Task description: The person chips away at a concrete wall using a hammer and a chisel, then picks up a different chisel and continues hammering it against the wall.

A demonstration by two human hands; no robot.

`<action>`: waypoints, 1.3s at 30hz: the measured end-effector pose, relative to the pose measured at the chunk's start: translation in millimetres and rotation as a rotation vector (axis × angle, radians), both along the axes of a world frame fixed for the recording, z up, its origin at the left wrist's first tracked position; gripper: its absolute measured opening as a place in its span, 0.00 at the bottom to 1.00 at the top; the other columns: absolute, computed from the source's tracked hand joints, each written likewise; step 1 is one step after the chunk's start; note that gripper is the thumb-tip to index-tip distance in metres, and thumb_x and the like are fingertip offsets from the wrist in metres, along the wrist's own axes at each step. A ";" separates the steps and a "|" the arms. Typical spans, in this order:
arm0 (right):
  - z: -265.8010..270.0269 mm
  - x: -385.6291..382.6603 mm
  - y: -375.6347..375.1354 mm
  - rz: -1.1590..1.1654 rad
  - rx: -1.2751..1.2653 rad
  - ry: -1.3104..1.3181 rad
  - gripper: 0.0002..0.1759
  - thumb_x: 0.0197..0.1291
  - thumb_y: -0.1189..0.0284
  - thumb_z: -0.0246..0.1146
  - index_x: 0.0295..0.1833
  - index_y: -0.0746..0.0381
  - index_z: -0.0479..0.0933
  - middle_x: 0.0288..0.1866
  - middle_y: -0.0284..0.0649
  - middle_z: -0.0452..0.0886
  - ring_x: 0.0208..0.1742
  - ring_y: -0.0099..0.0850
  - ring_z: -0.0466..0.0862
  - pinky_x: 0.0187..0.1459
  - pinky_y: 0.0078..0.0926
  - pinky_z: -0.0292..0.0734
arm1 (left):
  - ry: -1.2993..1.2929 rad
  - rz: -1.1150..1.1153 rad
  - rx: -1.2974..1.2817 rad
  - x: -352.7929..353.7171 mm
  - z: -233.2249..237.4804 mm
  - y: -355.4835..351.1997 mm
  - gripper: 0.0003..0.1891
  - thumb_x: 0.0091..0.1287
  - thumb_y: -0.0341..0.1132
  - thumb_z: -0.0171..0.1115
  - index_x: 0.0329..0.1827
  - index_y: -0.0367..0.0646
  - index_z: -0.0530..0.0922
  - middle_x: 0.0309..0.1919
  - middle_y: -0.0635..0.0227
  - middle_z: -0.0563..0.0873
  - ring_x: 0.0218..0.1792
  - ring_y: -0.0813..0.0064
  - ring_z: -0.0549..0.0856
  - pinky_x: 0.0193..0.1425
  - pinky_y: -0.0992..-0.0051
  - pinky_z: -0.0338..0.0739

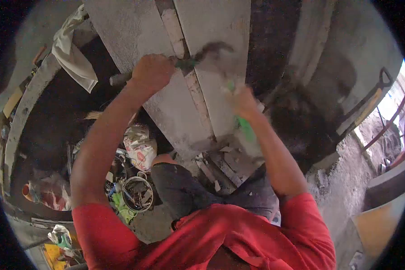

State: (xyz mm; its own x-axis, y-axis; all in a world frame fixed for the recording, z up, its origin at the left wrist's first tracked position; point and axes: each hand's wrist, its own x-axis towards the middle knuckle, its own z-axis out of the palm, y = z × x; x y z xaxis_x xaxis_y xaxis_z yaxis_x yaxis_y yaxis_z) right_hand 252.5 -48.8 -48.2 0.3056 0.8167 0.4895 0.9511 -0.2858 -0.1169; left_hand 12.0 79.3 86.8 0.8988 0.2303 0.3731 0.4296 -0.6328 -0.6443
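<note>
My left hand [154,71] is closed around a rod-like tool with a grey round end [120,79] sticking out on its left; a dark and green part shows on its right, over the pale strip in the slab. My right hand [246,104], smeared by motion, is wrapped round the green handle [246,129] of a hammer. The hammer's dark curved head [216,47] is up and to the left of that hand, close to the left-hand tool's green end. Both hands are over a grey concrete slab [220,101] with a lengthwise groove.
A metal pot [138,194] of scraps stands by my left knee, beside a white printed bag [140,147]. White cloth [74,54] hangs at upper left. Broken pieces [220,168] lie at the slab's near end. A tool with a loop handle [384,77] leans at right.
</note>
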 end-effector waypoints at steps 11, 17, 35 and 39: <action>74.7 17.5 -37.6 0.306 0.853 0.797 0.11 0.63 0.65 0.59 0.46 0.59 0.78 0.25 0.30 0.75 0.21 0.21 0.71 0.22 0.25 0.68 | -0.103 0.026 -0.080 2.2 5.8 -4.6 0.09 0.66 0.35 0.53 0.38 0.44 0.82 0.28 0.62 0.84 0.33 0.62 0.87 0.34 0.63 0.81; -29.0 -3.2 -13.7 0.131 0.405 0.395 0.14 0.64 0.61 0.62 0.47 0.60 0.76 0.24 0.31 0.75 0.19 0.22 0.71 0.23 0.27 0.68 | 0.002 0.201 -0.083 4.1 2.1 -27.0 0.09 0.65 0.34 0.53 0.42 0.42 0.80 0.29 0.61 0.84 0.33 0.63 0.87 0.34 0.63 0.81; 74.0 -11.1 -134.5 0.277 0.555 1.116 0.18 0.65 0.58 0.58 0.35 0.63 0.73 0.19 0.31 0.74 0.18 0.20 0.71 0.22 0.22 0.66 | -0.252 -0.075 -0.334 -4.0 27.5 -126.2 0.16 0.70 0.40 0.54 0.56 0.43 0.76 0.36 0.51 0.84 0.34 0.52 0.85 0.35 0.56 0.81; 83.8 -6.0 -144.1 0.252 0.482 1.054 0.17 0.66 0.58 0.57 0.38 0.63 0.72 0.18 0.32 0.73 0.16 0.21 0.71 0.21 0.22 0.64 | -0.392 0.139 -0.457 -32.5 -14.4 -63.6 0.17 0.72 0.42 0.52 0.57 0.42 0.75 0.39 0.47 0.84 0.39 0.49 0.84 0.43 0.54 0.80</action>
